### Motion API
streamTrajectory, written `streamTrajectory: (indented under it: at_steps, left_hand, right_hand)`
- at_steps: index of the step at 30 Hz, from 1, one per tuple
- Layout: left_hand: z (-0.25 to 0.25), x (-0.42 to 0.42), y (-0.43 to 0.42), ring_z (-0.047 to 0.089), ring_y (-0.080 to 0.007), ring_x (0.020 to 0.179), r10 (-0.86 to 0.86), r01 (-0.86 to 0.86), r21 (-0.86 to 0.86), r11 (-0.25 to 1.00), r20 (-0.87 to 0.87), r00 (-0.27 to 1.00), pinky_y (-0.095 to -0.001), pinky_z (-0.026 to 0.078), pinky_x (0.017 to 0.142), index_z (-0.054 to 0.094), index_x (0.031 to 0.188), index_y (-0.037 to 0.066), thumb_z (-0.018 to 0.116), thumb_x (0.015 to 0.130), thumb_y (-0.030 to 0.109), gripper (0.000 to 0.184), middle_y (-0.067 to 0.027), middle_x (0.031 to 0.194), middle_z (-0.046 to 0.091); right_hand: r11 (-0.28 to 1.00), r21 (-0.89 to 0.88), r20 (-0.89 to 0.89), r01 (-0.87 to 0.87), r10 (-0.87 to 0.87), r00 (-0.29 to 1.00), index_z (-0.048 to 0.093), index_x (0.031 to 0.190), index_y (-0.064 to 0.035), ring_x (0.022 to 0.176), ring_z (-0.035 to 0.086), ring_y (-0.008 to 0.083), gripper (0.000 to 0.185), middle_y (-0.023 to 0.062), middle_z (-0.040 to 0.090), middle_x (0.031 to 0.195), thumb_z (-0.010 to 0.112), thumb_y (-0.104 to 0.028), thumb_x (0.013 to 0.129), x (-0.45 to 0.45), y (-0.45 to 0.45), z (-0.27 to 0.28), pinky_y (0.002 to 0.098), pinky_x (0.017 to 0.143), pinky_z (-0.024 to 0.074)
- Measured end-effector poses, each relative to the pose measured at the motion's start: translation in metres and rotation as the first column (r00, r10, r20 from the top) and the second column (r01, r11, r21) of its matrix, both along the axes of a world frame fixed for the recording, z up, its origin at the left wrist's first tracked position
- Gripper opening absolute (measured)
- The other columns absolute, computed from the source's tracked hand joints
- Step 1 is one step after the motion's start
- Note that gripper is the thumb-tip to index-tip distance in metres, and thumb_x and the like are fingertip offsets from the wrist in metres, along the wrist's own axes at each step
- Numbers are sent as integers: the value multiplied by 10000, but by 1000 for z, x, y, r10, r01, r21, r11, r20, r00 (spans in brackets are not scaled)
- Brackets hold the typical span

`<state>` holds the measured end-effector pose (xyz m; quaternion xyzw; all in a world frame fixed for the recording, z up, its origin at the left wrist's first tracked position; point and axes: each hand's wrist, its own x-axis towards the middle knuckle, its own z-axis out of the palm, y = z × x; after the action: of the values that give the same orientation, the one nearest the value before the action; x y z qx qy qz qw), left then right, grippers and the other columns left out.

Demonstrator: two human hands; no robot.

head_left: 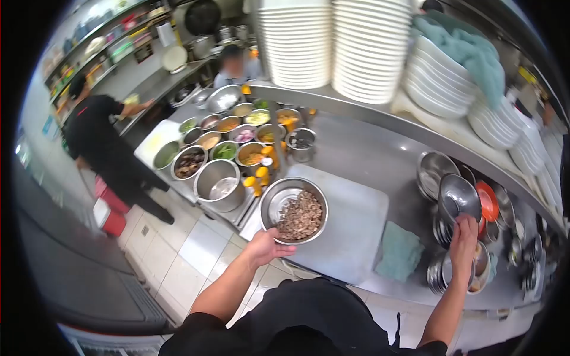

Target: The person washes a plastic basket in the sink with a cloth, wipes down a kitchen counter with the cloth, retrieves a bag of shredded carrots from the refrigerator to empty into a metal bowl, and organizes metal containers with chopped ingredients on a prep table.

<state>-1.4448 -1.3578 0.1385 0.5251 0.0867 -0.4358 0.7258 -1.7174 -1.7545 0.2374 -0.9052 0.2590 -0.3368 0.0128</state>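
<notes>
My left hand [267, 248] grips the near-left rim of a steel bowl [274, 191] above the left part of a white cutting board [356, 204]. Chopped brownish pieces, apparently meat [301, 218], lie heaped on the right side inside it. Over at the right, the fingers of my right hand [465, 234] are closed on the near rim of a second, smaller steel bowl [459, 197], tilted and with nothing visible in it. More steel bowls [435, 172] and an orange bowl [488, 202] lie around it.
Several ingredient containers [225, 151] and a big steel pot [219, 184] stand at the left. A green cloth [399, 251] lies right of the board. White plate stacks [371, 47] fill the shelf above. One co-worker [98, 127] stands at left, another person [236, 66] behind the containers.
</notes>
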Motion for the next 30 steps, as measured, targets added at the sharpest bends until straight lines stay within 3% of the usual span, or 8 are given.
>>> streamTrajectory:
  at_steps: [7, 11, 14, 17, 19, 24, 27, 30]
  left_hand:
    - [38, 10, 33, 659, -387, 854, 126, -127, -7, 992, 202, 971, -504, 574, 782, 408, 1259, -102, 393, 867, 64, 426, -258, 1046, 619]
    - [57, 24, 27, 634, -374, 994, 238, -246, -41, 968, 448, 862, -417, 605, 702, 83, 1496, 103, 347, 863, 7, 693, -221, 1365, 437]
    - [46, 45, 21, 595, -345, 1089, 162, -221, -24, 975, 758, 632, -361, 598, 673, -159, 1499, 207, 328, 850, -33, 847, -188, 1496, 271]
    - [62, 49, 7, 481, -357, 1237, 40, -186, 65, 980, 856, 515, -375, 543, 817, -162, 1500, 137, 391, 861, -57, 867, -210, 1534, 197]
    - [25, 70, -9, 429, -443, 1234, -144, -401, 105, 910, 987, -67, -422, 449, 939, -35, 1508, 36, 488, 813, -117, 883, -266, 1433, 316]
    - [-17, 95, -20, 435, -480, 1198, -364, -402, 255, 879, 904, -223, -464, 481, 897, 79, 1504, 63, 540, 762, -103, 889, -285, 1401, 325]
    - [-17, 104, -21, 472, -480, 1169, -480, -422, 375, 825, 859, -176, -458, 509, 858, 108, 1508, 116, 557, 763, -86, 893, -287, 1421, 307]
    - [-9, 106, -23, 502, -486, 1133, -398, -414, 281, 866, 888, -229, -476, 524, 816, 142, 1506, 142, 583, 762, -63, 889, -284, 1443, 285]
  right_hand:
    - [831, 190, 66, -523, 520, 851, 617, 920, -38, 1023, 553, 338, 160, 141, 588, 1055, 627, 5, 766, 114, 84, -64, 422, 891, 458]
    - [661, 185, 111, -727, 721, 684, 631, 913, -59, 1116, 518, 360, 153, 147, 560, 1141, 645, -21, 766, 190, 146, -125, 440, 950, 440]
    - [655, 199, 84, -729, 729, 679, 628, 929, -67, 1218, 431, 410, 191, 184, 478, 1272, 659, -8, 751, 222, 186, -146, 460, 1002, 403]
    - [723, 232, 97, -650, 648, 755, 588, 998, -63, 1274, 363, 445, 273, 236, 359, 1379, 689, -41, 745, 230, 207, -144, 461, 1042, 367]
    - [749, 315, 149, -584, 568, 809, 545, 1055, -60, 1302, 318, 469, 368, 271, 263, 1434, 721, -73, 732, 231, 211, -141, 470, 1063, 341]
    - [719, 446, 154, -532, 525, 837, 506, 1053, -46, 1300, 309, 489, 416, 295, 236, 1433, 752, -120, 725, 232, 206, -152, 469, 1057, 350]
    - [699, 510, 146, -501, 503, 852, 497, 1059, -38, 1305, 306, 483, 447, 292, 231, 1442, 766, -139, 716, 232, 207, -155, 468, 1057, 351]
    - [686, 522, 140, -508, 518, 844, 482, 1097, -29, 1309, 304, 476, 520, 287, 223, 1451, 789, -182, 707, 230, 205, -155, 470, 1065, 345]
